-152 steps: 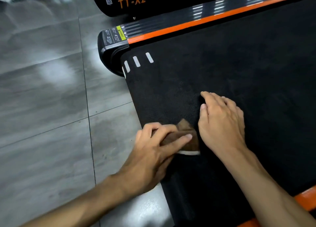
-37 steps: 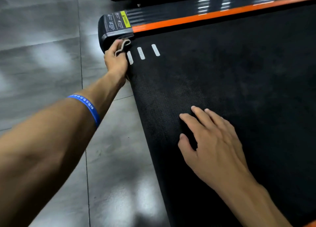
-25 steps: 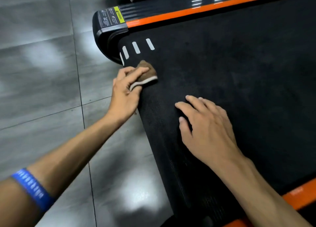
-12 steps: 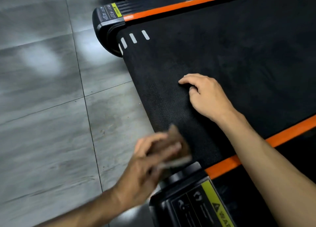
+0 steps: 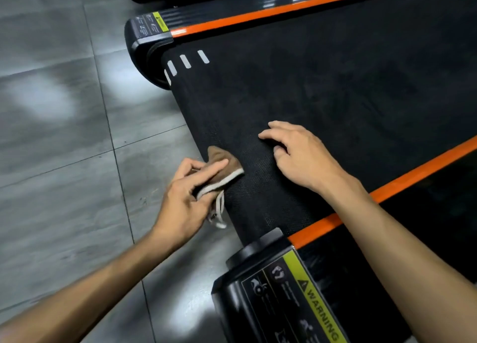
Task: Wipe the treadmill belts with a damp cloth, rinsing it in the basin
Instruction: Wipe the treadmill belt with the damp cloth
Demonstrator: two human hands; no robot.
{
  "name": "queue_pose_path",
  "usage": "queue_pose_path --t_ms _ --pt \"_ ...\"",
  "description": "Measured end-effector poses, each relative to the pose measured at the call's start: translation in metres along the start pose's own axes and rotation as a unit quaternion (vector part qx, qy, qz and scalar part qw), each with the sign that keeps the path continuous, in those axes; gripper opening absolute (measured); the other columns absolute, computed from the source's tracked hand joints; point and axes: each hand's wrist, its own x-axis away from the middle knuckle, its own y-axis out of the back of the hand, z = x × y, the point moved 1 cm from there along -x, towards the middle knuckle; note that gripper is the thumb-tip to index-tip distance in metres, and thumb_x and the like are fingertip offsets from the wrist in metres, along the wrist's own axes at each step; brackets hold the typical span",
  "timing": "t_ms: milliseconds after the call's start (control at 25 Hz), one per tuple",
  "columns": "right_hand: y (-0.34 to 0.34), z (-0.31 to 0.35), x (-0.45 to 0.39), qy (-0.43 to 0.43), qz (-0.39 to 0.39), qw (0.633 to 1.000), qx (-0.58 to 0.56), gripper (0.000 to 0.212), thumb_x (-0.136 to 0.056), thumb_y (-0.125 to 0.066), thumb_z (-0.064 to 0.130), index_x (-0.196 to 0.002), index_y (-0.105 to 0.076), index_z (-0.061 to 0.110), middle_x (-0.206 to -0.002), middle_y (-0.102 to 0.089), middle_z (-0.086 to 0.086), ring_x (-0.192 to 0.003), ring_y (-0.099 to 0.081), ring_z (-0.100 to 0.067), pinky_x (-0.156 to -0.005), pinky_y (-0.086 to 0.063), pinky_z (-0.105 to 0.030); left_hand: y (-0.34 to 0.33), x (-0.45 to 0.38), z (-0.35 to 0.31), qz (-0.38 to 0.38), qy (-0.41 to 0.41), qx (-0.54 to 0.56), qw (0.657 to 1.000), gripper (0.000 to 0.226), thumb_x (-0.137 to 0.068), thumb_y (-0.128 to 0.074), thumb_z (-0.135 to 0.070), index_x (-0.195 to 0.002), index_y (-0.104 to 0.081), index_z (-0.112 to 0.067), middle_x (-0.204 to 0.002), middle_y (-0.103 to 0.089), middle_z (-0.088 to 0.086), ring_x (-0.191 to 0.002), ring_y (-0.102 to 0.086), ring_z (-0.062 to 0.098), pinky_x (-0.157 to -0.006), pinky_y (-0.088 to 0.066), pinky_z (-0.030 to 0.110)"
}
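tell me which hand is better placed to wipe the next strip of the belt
Left. The left hand already grips the cloth at the belt edge; the right hand only rests on the belt, holding nothing.

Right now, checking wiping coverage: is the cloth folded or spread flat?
Folded: the brown cloth is bunched in the left hand, white edging doubled and hanging below.

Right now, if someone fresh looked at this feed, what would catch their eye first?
Probably the left hand gripping a brown cloth against the rear edge of the black treadmill belt, with the right hand resting on the belt beside it. Next, the orange side rails framing the belt and the yellow-green warning label on the near end cap.
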Motion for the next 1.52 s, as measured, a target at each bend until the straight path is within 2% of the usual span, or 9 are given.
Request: queue_pose_path --t_ms 120,240,360,480,600,680,880,1120,1520 --pt "0.006 0.006 0.015 0.000 0.046 0.999 -0.018 0.037 -0.096 -0.054 0.021 -0.130 -0.059 0.035 -0.153 -0.040 0.009 -0.144 -0.028 -0.012 -0.117 -0.019 -0.028 0.013 0.015 -0.026 0.130 -0.070 0.008 0.989 0.041 -0.078 -0.073 -0.019 -0.118 -0.070 -0.027 -0.100 -0.057 -0.009 -0.094 -0.059 0.008 -0.083 -0.046 0.017" --pt "0.023 0.010 0.031 -0.011 0.030 0.987 -0.158 0.025 -0.096 -0.056 0.030 -0.118 -0.069 0.033 -0.126 -0.063 0.019 -0.120 -0.053 0.002 -0.104 -0.037 -0.022 0.017 -0.016 -0.057 0.071 -0.059 0.033 0.995 0.042 -0.076 -0.073 -0.021 -0.117 -0.068 -0.031 -0.101 -0.062 -0.003 -0.096 -0.060 0.003 -0.086 -0.046 0.015" --pt "0.044 0.010 0.050 -0.044 0.048 0.914 -0.401 0.027 -0.097 -0.054 0.040 -0.112 -0.068 0.024 -0.111 -0.071 0.009 -0.101 -0.067 -0.006 -0.095 -0.051 -0.037 -0.008 -0.061 -0.100 0.039 -0.064 0.042 0.996 0.045 -0.080 -0.075 -0.022 -0.122 -0.064 -0.031 -0.107 -0.059 0.001 -0.100 -0.057 -0.002 -0.091 -0.041 0.010" --pt "0.059 -0.010 0.066 -0.118 -0.067 0.827 -0.546 0.038 -0.088 -0.062 0.039 -0.116 -0.060 0.013 -0.103 -0.071 0.000 -0.089 -0.069 -0.015 -0.082 -0.056 -0.047 -0.056 -0.099 -0.144 0.163 -0.082 0.075 0.980 0.051 -0.086 -0.071 -0.014 -0.134 -0.057 -0.027 -0.115 -0.051 0.001 -0.105 -0.051 -0.007 -0.091 -0.035 0.003" --pt "0.074 -0.041 0.093 -0.173 -0.373 0.846 -0.338 0.026 -0.086 -0.070 0.025 -0.108 -0.063 0.013 -0.092 -0.071 0.003 -0.081 -0.066 -0.010 -0.076 -0.056 -0.040 -0.102 -0.115 -0.177 0.348 -0.138 0.149 0.915 0.070 -0.078 -0.063 -0.001 -0.143 -0.046 -0.022 -0.129 -0.050 -0.001 -0.120 -0.048 -0.005 -0.099 -0.035 0.008" --pt "0.079 -0.062 0.123 -0.211 -0.455 0.855 -0.129 0.032 -0.088 -0.066 0.021 -0.118 -0.062 0.011 -0.099 -0.069 0.008 -0.086 -0.065 -0.007 -0.079 -0.053 -0.032 -0.129 -0.114 -0.189 0.422 -0.150 0.176 0.877 0.075 -0.077 -0.061 0.006 -0.145 -0.043 -0.022 -0.137 -0.050 -0.004 -0.127 -0.047 -0.002 -0.100 -0.040 0.014" --pt "0.068 -0.087 0.178 -0.263 -0.437 0.859 -0.041 0.046 -0.093 -0.062 0.015 -0.137 -0.049 0.009 -0.117 -0.065 0.001 -0.099 -0.061 -0.001 -0.084 -0.041 -0.010 -0.179 -0.084 -0.198 0.444 -0.258 0.086 0.854 0.075 -0.081 -0.062 -0.011 -0.146 -0.033 -0.033 -0.140 -0.044 -0.012 -0.125 -0.048 0.004 -0.103 -0.044 0.034" --pt "0.057 -0.092 0.170 -0.284 -0.376 0.880 0.056 0.047 -0.096 -0.051 0.022 -0.135 -0.044 -0.004 -0.116 -0.059 -0.014 -0.100 -0.057 -0.027 -0.087 -0.046 -0.037 -0.192 -0.072 -0.196 0.391 -0.227 0.084 0.888 0.074 -0.082 -0.061 -0.016 -0.146 -0.029 -0.034 -0.137 -0.043 -0.011 -0.117 -0.050 0.007 -0.094 -0.042 0.025" --pt "0.060 -0.093 0.170 -0.333 -0.330 0.880 0.080 0.046 -0.099 -0.037 0.039 -0.137 -0.043 0.015 -0.101 -0.055 0.011 -0.091 -0.038 -0.009 -0.083 -0.034 -0.035 -0.195 -0.067 -0.193 0.378 -0.232 0.036 0.895 0.076 -0.086 -0.062 -0.023 -0.150 -0.022 -0.035 -0.139 -0.041 -0.010 -0.115 -0.052 0.011 -0.088 -0.042 0.029"
